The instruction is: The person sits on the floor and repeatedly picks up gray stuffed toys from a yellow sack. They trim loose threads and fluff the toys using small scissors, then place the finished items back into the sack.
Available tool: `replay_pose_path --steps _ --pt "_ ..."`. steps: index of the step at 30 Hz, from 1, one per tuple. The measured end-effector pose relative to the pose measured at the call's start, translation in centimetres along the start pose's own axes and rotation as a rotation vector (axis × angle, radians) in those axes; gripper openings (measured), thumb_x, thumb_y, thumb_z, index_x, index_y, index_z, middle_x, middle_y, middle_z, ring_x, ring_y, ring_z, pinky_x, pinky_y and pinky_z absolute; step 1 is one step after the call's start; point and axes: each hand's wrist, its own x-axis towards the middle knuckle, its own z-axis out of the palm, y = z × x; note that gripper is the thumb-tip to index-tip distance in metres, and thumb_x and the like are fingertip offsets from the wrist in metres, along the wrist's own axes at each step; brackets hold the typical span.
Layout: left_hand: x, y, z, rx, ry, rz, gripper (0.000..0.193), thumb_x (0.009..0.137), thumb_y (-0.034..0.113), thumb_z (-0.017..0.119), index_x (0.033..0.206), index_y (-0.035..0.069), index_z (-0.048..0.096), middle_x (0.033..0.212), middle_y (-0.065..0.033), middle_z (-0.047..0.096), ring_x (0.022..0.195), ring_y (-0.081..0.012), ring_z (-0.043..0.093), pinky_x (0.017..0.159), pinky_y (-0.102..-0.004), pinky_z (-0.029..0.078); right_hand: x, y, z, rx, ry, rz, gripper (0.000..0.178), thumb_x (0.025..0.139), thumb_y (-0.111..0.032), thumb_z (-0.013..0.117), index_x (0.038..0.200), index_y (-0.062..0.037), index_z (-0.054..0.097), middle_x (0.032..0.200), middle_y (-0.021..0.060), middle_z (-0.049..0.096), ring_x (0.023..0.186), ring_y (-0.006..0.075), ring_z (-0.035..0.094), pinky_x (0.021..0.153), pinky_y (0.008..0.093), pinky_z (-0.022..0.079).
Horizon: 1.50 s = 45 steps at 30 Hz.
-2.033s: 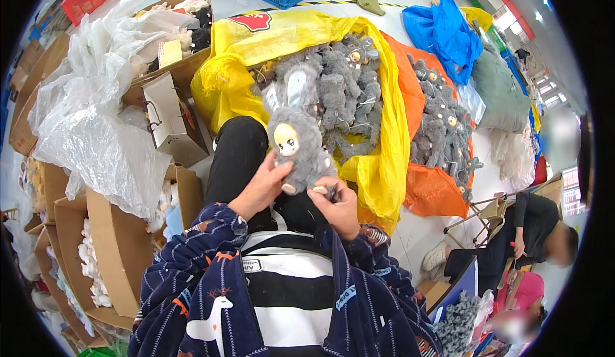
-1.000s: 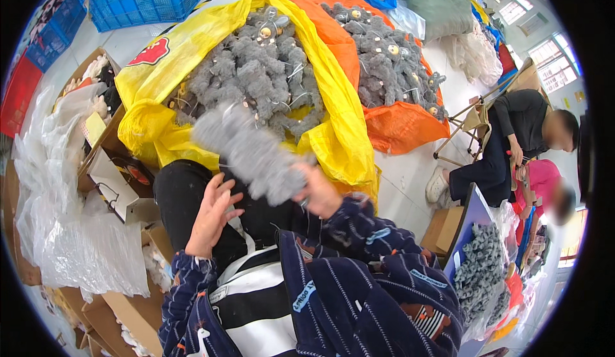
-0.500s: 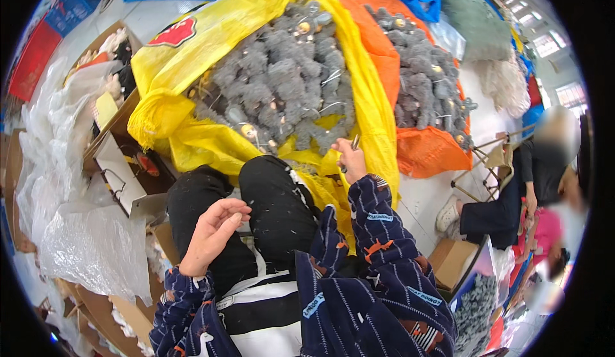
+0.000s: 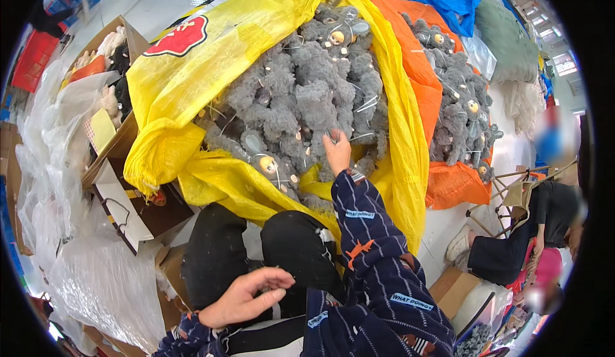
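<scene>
My right hand (image 4: 338, 154) reaches into a large heap of fluffy grey plush dolls (image 4: 320, 97). Its fingers are bent against the grey fur, and what they grip, if anything, is hidden. The heap lies in a wide yellow woven sack (image 4: 224, 40) spread in front of my knees. Several dolls show small pale faces, such as the doll face (image 4: 268, 165) near the sack's close edge; thin white ties run among them. Over my lap my left hand (image 4: 246, 297) hovers with its fingers loosely stretched and nothing in it.
An orange sack (image 4: 458, 184) of similar grey dolls adjoins on the right. On the left stand a carton of plush toys (image 4: 131, 40), a paper bag (image 4: 122, 206) and clear plastic sheeting (image 4: 96, 286). A seated person (image 4: 544, 209) is at far right, by a folding stool (image 4: 506, 193).
My right hand has moved forward onto the grey dolls; the slim dark tool it held no longer shows. My left hand has come lower and nearer my body. The view has shifted.
</scene>
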Motion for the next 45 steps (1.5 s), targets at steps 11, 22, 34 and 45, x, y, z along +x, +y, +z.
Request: replay_pose_path --steps 11,22,34,45 --pt "-0.1 0.8 -1.0 -0.124 -0.126 -0.066 0.030 0.090 0.010 0.048 0.118 0.002 0.044 0.116 -0.0115 0.052 0.108 -0.0194 0.050 0.093 -0.0314 0.040 2.5 1.4 2.3 0.107 -0.220 0.347 0.060 0.063 -0.016 0.071 0.116 0.0000 0.045 0.081 0.0118 0.061 0.057 0.0226 0.057 0.052 0.0320 0.047" --pt "0.0 -0.6 1.3 0.892 0.438 0.739 0.039 0.075 0.008 0.064 0.111 0.002 0.051 0.108 -0.0140 0.052 0.101 -0.0277 0.051 0.087 -0.0360 0.041 -9.6 -16.3 -12.9 0.889 -0.732 0.729 0.006 0.085 -0.014 0.055 0.083 -0.0079 0.055 0.058 -0.0064 0.044 0.041 0.0024 0.033 0.040 0.0182 0.030" --pt "-4.3 -2.8 3.3 0.396 0.475 0.859 0.031 0.078 0.006 0.059 0.108 0.001 0.055 0.104 -0.0123 0.060 0.101 -0.0216 0.056 0.084 -0.0329 0.045 -21.4 -23.8 -23.0 0.892 -0.844 0.410 0.040 0.083 -0.009 0.052 0.122 -0.0019 0.045 0.106 0.0082 0.058 0.043 0.0012 0.032 0.039 0.0167 0.028" --pt "-4.3 -7.1 2.6 -0.036 0.211 0.244 0.034 0.089 0.020 0.052 0.115 -0.001 0.048 0.107 -0.0070 0.054 0.095 -0.0125 0.051 0.084 -0.0265 0.042 -27.3 -20.4 -14.3 0.605 -0.630 0.002 0.026 0.079 -0.006 0.062 0.103 0.0013 0.057 0.094 0.0030 0.061 0.085 0.0097 0.055 0.077 0.0245 0.044"
